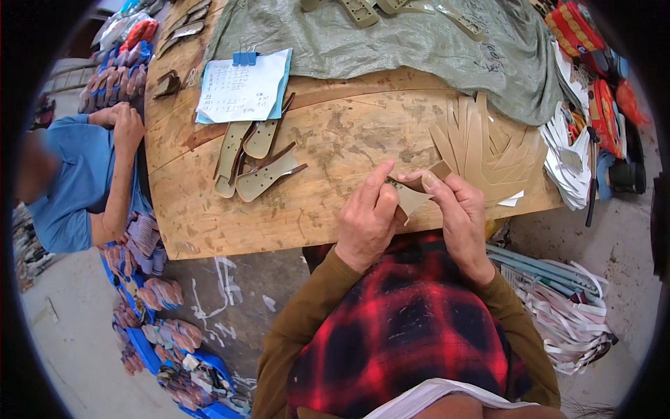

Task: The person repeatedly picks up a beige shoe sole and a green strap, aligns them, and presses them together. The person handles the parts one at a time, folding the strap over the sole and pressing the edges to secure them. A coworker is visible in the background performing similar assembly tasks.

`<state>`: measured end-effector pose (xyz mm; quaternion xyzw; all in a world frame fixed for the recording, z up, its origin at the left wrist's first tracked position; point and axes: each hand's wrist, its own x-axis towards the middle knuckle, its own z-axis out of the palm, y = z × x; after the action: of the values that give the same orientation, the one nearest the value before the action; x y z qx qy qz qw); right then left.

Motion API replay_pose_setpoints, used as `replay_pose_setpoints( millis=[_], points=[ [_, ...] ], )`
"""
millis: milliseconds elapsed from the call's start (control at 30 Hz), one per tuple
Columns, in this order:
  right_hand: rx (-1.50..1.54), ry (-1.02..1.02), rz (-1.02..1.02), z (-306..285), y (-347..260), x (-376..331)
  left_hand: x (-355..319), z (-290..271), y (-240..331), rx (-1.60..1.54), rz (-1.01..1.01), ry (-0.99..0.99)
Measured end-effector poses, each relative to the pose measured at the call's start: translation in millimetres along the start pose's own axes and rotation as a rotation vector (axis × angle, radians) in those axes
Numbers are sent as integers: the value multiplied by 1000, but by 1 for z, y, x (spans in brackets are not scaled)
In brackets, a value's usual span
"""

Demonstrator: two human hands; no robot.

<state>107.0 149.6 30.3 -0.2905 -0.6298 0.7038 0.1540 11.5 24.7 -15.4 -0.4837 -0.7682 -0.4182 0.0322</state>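
My left hand [370,213] is closed on a beige shoe-sole piece [413,200], just over the table's near edge. A brown strip [441,169] bends off this piece, and my right hand [457,209] pinches it between thumb and fingers. Part of the sole piece is hidden by my fingers. Left of my hands, several olive-beige sole pieces [269,178] with small holes and dark brown edging lie on the wooden table [335,153]. To the right of my right hand is a spread pile of flat tan strips [499,150].
A clipped paper sheet [241,91] lies farther back, before a grey-green woven sack [391,49] with more sole pieces on it. A person in a blue shirt [80,174] sits at the left. Bundled shoe parts [164,293] line the floor; white straps [558,314] hang at the right.
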Motion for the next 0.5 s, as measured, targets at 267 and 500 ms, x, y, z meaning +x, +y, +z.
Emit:
replay_pose_setpoints(
  millis=[267, 500],
  points=[
    [254, 14, -50, -13, -31, -6, -5, 1, -11, 41, -71, -30],
    [214, -493, 96, -33, 6, 34, 14, -25, 12, -416, -421, -301]
  ],
)
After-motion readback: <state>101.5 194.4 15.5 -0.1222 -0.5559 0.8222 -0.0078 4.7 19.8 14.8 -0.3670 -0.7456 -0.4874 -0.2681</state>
